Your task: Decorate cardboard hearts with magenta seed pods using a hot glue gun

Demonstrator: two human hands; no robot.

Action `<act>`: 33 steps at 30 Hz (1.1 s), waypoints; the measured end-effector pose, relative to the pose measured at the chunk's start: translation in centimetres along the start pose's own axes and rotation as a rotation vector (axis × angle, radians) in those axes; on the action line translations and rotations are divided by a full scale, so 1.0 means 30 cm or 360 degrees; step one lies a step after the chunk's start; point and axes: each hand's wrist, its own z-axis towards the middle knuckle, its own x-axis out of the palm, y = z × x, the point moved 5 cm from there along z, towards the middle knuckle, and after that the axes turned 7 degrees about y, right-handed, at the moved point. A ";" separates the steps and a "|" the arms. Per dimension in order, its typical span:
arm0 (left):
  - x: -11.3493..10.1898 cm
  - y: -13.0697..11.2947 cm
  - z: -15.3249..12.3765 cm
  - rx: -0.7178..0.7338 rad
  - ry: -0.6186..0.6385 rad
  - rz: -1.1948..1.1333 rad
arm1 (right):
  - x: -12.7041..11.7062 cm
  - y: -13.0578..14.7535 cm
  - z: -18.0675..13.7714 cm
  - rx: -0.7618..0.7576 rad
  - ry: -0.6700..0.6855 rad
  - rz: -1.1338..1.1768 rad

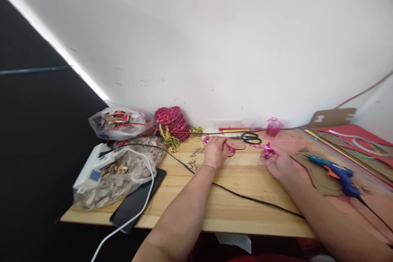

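Observation:
My left hand point(215, 152) rests over a flat cardboard cutout point(231, 150) partly coated in pink paint, its fingers closed on the piece and covering much of it. To the right, my right hand point(276, 161) is closed round a slim pink-smeared paintbrush point(260, 146), whose tip points left toward the cutout without touching it. Pink stains mark the fingers of this hand. Black-handled scissors point(251, 138) lie just behind, between the two hands. A small clear cup point(274, 127) of pink liquid stands beyond my right hand.
Loose peanuts point(193, 164) lie left of my left hand. A black cable point(245, 193) crosses the wooden table point(239, 221). Bags of peanut shells point(107, 190), a phone point(138, 200) and a pink braided bundle point(172, 123) sit left; a blue glue gun point(337, 174) lies right.

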 end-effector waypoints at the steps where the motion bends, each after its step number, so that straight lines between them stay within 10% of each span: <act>1: 0.003 0.000 -0.001 0.0019 0.0007 -0.0024 | 0.001 0.000 -0.007 0.0014 -0.0004 -0.0031; 9: 0.033 0.038 0.000 0.0098 -0.0012 -0.0216 | -0.030 0.036 0.026 -0.0155 -0.0259 -0.0412; 20: 0.051 0.059 -0.002 0.0256 -0.0111 -0.0022 | -0.081 0.425 0.268 -0.0591 -0.0678 -0.1615; 33: 0.061 0.088 0.000 0.0308 -0.0146 0.0080 | -0.129 0.376 0.393 -0.0271 -0.0632 -0.2316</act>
